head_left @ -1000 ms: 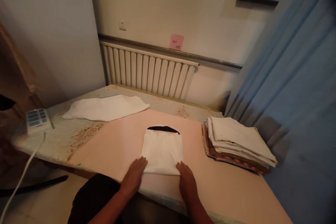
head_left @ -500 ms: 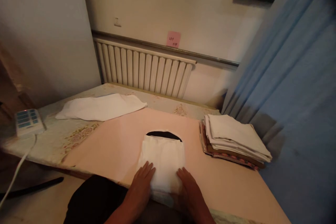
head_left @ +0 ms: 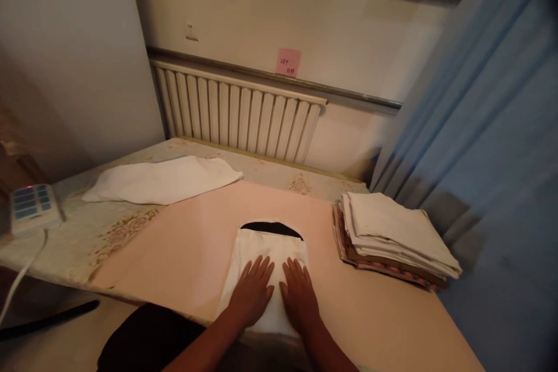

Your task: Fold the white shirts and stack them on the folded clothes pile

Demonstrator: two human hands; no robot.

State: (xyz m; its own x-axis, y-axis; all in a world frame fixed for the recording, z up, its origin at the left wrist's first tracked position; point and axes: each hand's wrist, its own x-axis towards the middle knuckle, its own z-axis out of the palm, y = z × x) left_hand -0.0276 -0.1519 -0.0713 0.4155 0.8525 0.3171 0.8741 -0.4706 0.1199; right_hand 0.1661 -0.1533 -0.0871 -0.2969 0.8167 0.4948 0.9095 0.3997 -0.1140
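Note:
A white cloth (head_left: 270, 247) lies flattened on the pink board at the near edge of the table. Just past its far edge shows a black, curved strip with a pale rim (head_left: 271, 228); I cannot tell what it belongs to. My left hand (head_left: 253, 290) rests flat on the cloth's left half, fingers extended. On the right half lies my right hand (head_left: 299, 293), palm down with its fingers stretched forward. The thumbs point toward each other, with a small gap between the hands. Neither hand grips anything.
A stack of folded fabrics (head_left: 396, 238) stands at the right by a blue curtain (head_left: 492, 186). Another white cloth (head_left: 165, 180) lies at the back left. A power strip (head_left: 35, 209) with a cord sits at the left edge. Behind the table is a radiator (head_left: 239, 110).
Both hands have slid forward and inward, from the cloth's near side edges to its middle. The view has shifted slightly.

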